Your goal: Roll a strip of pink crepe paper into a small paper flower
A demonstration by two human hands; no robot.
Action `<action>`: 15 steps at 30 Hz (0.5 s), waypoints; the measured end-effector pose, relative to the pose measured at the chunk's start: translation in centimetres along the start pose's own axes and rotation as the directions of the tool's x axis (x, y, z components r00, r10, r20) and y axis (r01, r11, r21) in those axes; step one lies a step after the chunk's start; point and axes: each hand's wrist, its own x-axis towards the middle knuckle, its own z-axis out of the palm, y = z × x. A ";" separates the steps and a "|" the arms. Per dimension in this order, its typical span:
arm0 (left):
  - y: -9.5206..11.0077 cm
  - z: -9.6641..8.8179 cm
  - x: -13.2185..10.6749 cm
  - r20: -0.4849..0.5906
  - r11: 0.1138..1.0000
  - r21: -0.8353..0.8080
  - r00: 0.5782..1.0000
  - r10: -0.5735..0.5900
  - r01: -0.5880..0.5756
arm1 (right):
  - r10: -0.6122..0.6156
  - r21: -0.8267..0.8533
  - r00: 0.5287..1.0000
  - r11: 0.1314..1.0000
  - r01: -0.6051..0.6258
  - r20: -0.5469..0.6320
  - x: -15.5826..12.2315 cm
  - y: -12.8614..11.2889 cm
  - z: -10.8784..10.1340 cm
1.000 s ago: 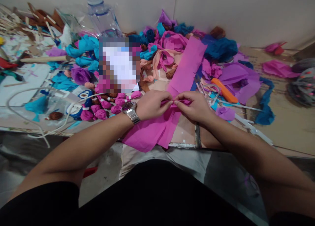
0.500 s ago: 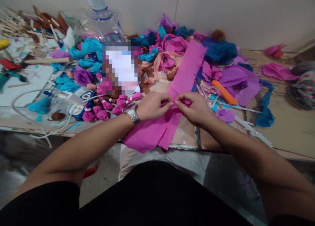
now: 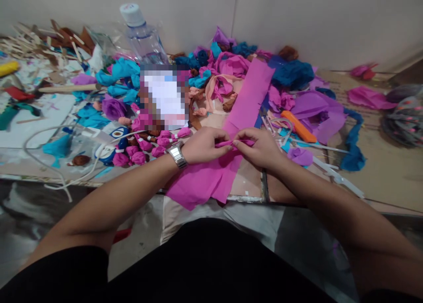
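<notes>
I've got both hands, left hand (image 3: 203, 145) and right hand (image 3: 261, 148), pinched tight on the crinkly pink crepe strip (image 3: 231, 122), with the orange cutter (image 3: 300, 127) nearby.

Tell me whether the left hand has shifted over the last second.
No. The left hand keeps its place beside the pink paper buds, still pinching the magenta paper strip with the right hand; only the camera tilted.

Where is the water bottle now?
In the head view the water bottle stands at the back left of the table, near the wall, just behind the turquoise crepe paper.
</notes>
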 end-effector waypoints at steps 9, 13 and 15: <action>-0.8 0.0 0.2 0.088 0.982 -0.188 0.996 0.004 0.013 | 0.004 0.041 1.000 0.999 -0.004 -0.003 -0.1 0.3 0.4; -0.8 0.0 0.3 0.101 0.973 -0.231 0.995 0.012 0.012 | 0.008 0.059 1.000 0.998 -0.009 0.009 -0.1 0.4 0.3; -0.8 0.0 0.3 0.102 0.976 -0.219 0.995 0.008 0.014 | 0.014 0.059 1.000 0.998 -0.015 0.016 -0.1 0.3 0.2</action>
